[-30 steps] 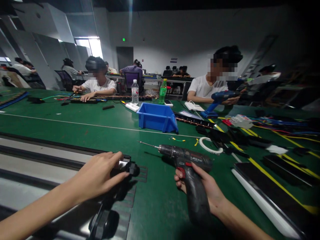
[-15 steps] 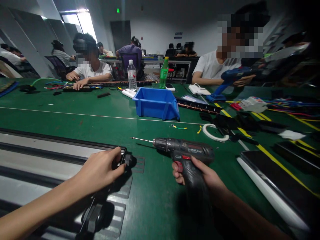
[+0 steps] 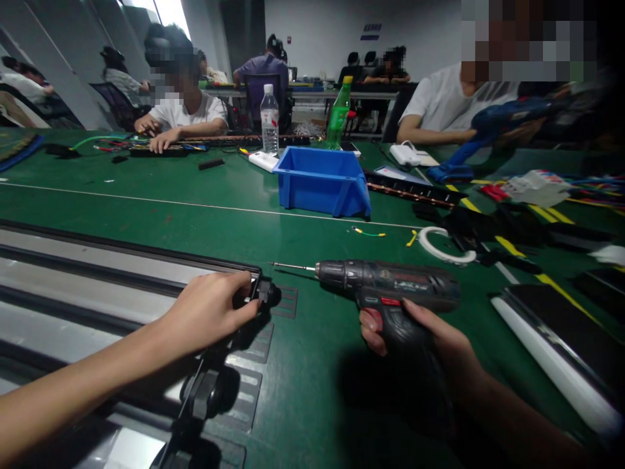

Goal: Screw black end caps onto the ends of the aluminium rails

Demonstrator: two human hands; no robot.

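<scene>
My right hand (image 3: 420,332) is closed round the grip of a dark cordless drill (image 3: 390,286), whose thin bit points left toward a small black fitting (image 3: 266,293). My left hand (image 3: 209,312) has its fingers curled on that black fitting at the end of a long grey metal rail (image 3: 97,273). A second black clamp piece (image 3: 202,394) sits lower on the rail's slotted end plate. Drill bit and fitting are a short gap apart.
A blue plastic bin (image 3: 319,179) stands on the green table (image 3: 146,208) beyond the drill. A white tape ring (image 3: 442,244), black and yellow strips and wires lie at the right. Two bottles (image 3: 269,117) and several seated people are at the far side.
The view has tilted down and shifted, so everything sits higher in frame. My right hand has brought the drill level, its bit closer to the fitting. My left hand stays on the fitting.
</scene>
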